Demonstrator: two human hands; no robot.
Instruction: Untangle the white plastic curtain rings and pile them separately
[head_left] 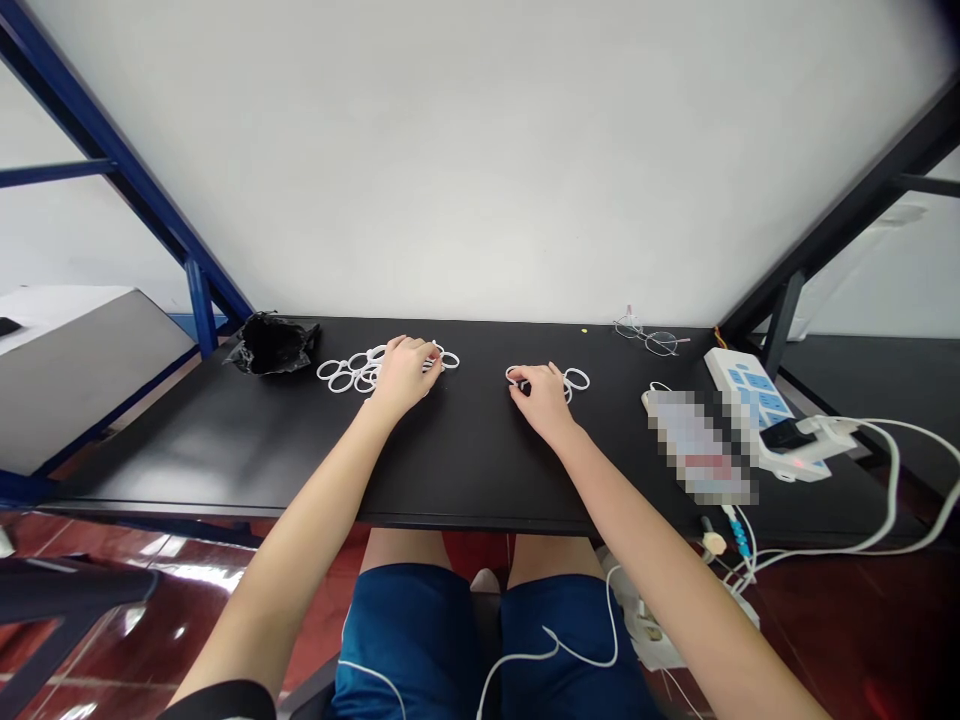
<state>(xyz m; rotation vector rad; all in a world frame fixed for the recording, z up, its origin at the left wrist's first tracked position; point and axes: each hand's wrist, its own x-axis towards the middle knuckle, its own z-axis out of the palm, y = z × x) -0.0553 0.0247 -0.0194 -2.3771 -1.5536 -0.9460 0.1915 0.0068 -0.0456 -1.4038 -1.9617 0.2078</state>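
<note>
A black table holds two groups of white rings. My left hand rests on the larger pile of white rings at the back left, fingers curled down over some of them. My right hand lies over a smaller cluster of white rings near the middle, fingertips bent onto a ring at its left edge. Whether either hand actually grips a ring is hidden by the fingers.
A crumpled black bag lies left of the ring pile. Spectacles sit at the back right. A white power strip with plugs and white cables occupies the right end, beside a blurred flat object.
</note>
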